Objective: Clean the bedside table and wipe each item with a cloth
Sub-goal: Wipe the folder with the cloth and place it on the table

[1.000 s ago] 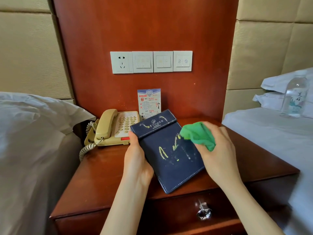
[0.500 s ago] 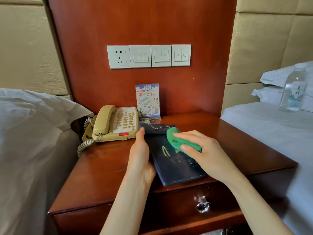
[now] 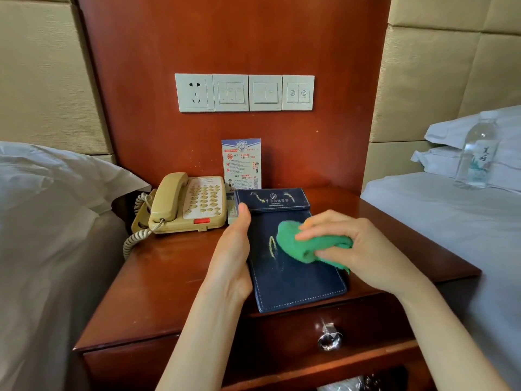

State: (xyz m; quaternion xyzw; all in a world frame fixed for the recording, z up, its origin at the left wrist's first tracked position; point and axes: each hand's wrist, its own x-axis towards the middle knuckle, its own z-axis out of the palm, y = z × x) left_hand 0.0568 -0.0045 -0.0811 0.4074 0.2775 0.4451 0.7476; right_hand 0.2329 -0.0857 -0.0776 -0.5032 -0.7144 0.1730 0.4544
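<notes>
A dark blue leather folder (image 3: 293, 280) with yellowish smears lies flat on the wooden bedside table (image 3: 169, 277), its front edge over the table's lip. My left hand (image 3: 234, 255) grips the folder's left edge, thumb on top. My right hand (image 3: 358, 249) presses a bunched green cloth (image 3: 304, 244) onto the folder's middle. A beige corded telephone (image 3: 186, 204) sits at the back left. A printed notice card (image 3: 242, 164) stands against the wood panel behind the folder.
A wall plate with a socket and switches (image 3: 244, 92) is above the table. A drawer with a metal knob (image 3: 328, 338) is below the top. White beds flank the table; a water bottle (image 3: 476, 153) stands on the right bed (image 3: 439, 221).
The folder went from tilted up in my left hand to lying flat on the table. My right hand with the cloth slid down toward the folder's middle.
</notes>
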